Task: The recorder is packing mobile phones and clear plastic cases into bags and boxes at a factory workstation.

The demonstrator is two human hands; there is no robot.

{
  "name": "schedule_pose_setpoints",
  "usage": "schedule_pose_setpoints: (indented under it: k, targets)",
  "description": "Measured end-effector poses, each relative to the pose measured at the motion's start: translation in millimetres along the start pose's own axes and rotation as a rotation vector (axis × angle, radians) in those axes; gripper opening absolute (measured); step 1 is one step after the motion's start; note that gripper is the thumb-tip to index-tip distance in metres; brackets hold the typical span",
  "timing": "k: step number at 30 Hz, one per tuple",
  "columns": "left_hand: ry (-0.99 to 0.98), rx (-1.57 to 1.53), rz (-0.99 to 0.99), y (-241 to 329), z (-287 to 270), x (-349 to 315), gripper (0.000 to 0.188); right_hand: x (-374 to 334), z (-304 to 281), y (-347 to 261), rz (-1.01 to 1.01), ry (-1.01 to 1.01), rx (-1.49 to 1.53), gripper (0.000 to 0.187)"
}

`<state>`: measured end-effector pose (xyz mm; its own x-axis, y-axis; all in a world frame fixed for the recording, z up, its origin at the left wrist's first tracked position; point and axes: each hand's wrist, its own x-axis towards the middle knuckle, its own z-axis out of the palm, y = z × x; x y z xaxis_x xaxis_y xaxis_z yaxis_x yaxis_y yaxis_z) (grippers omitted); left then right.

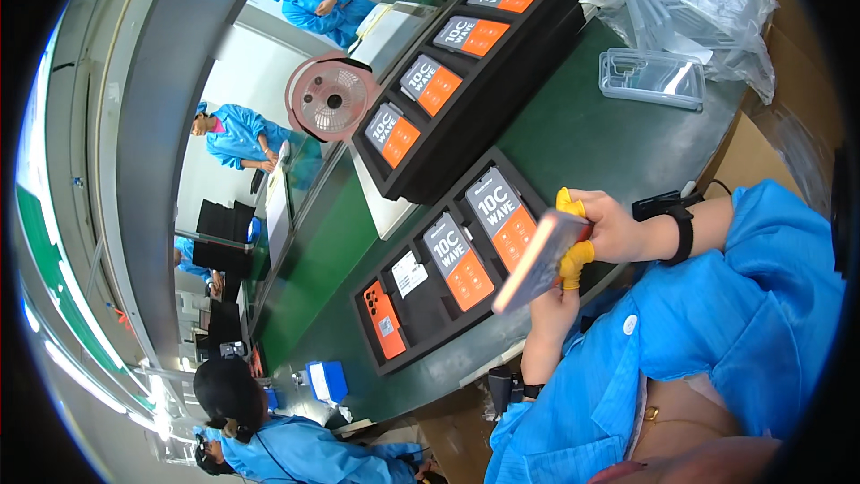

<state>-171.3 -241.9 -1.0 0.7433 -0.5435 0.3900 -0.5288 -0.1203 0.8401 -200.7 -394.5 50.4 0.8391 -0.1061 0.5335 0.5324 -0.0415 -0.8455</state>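
A smartphone (pixel 544 262) with an orange edge is tilted up between both of my hands, over the near corner of a black foam tray (pixel 445 332). My left hand (pixel 557 312) grips it from below. My right hand (pixel 616 226) closes on its other side and wears a dark wristband. Yellow finger covers show on the gripping fingers. Inside the tray are two phones with grey-and-orange printed screen film (pixel 459 262), (pixel 502 215), an orange phone (pixel 385 323) lying back up, and a white label (pixel 409 273) in one slot.
Beyond the tray stands a stack of black trays (pixel 528 81) holding several film-covered phones. A clear phone case (pixel 652 78) and a plastic bag (pixel 694 13) lie right on the green bench (pixel 573 139). A pink fan (pixel 331 99), a blue bin (pixel 327 381) and co-workers are farther off.
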Motion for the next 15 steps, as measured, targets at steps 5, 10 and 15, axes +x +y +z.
schedule_pose_setpoints:
  k: [5,10,15]
  targets:
    - [0.178,0.247,0.14,4,-7,-7,0.012,8,25,8,-0.062,0.049,0.062,0.033]
    - [0.342,0.255,0.049,-4,-5,-18,0.013,5,33,13,-0.148,-0.002,-0.022,0.039]
    - [0.278,-0.313,-0.184,-14,-22,-22,0.015,8,33,10,-0.177,-0.059,-0.089,0.036]
